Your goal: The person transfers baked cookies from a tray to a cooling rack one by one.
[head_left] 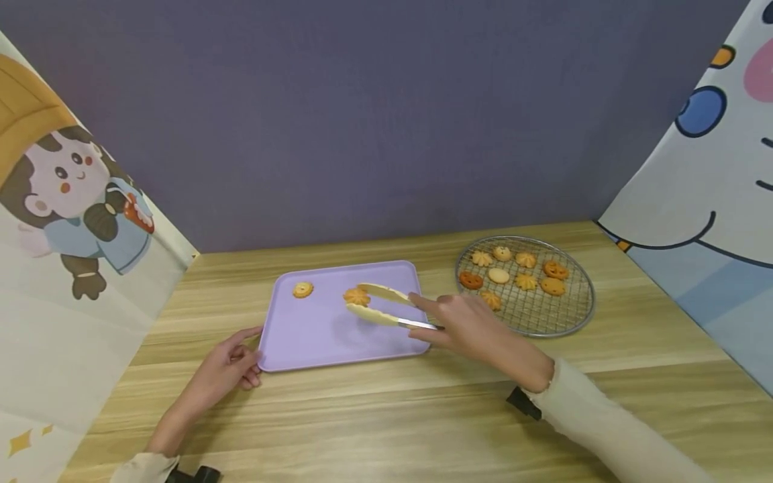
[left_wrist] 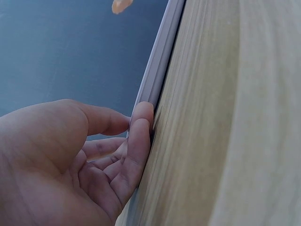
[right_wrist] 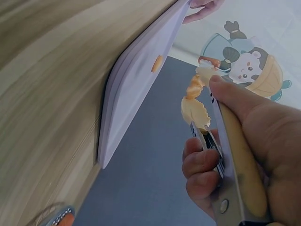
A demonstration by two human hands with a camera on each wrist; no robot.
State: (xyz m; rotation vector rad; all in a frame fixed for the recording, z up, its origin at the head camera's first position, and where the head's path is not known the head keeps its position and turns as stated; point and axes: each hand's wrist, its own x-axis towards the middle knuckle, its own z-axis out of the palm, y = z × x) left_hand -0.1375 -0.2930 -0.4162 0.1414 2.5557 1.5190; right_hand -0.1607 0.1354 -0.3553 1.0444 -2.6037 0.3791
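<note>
My right hand [head_left: 474,325] grips metal tongs with cream-yellow tips [head_left: 376,315]. Between those tips a flower-shaped cookie [head_left: 357,297] is held over the lilac tray [head_left: 314,339]. In the right wrist view the cookie [right_wrist: 194,87] sits between both scalloped tips, clear of the tray [right_wrist: 134,94]. My left hand [head_left: 222,367] is at the tray's near left corner; in the left wrist view its thumb and fingers pinch the tray rim [left_wrist: 157,61]. One round, pale-centred cookie [head_left: 302,289] lies at the tray's far left.
To the right of the tray stands a round wire rack [head_left: 568,315] with several cookies of different shapes, such as a pale oval one [head_left: 498,276] and a pretzel-like one [head_left: 555,270]. Wood-grain tabletop [head_left: 386,416] surrounds both. Walls rise behind and at both sides.
</note>
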